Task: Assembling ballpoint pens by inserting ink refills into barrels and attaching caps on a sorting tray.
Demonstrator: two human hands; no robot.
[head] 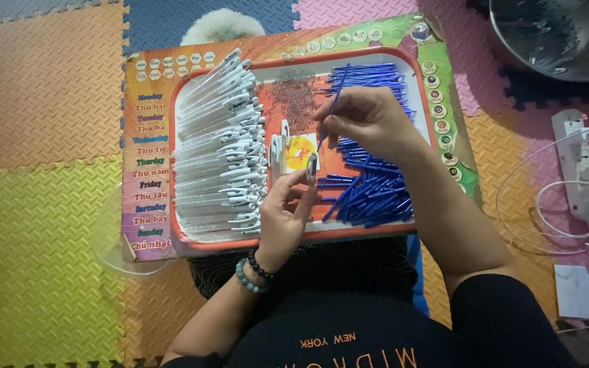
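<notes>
Underneath, coloured foam mats [42,225] (tray [294,237] on board [146,225])

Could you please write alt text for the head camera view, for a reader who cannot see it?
Over an orange-rimmed tray, the right hand holds a thin blue rod and the left hand holds a small white piece. White pen barrels fill the tray's left, blue rods its right.

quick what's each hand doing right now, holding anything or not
Left hand: closed on a white pen barrel, held upright.
Right hand: pinching a thin blue refill above the tray.
</notes>
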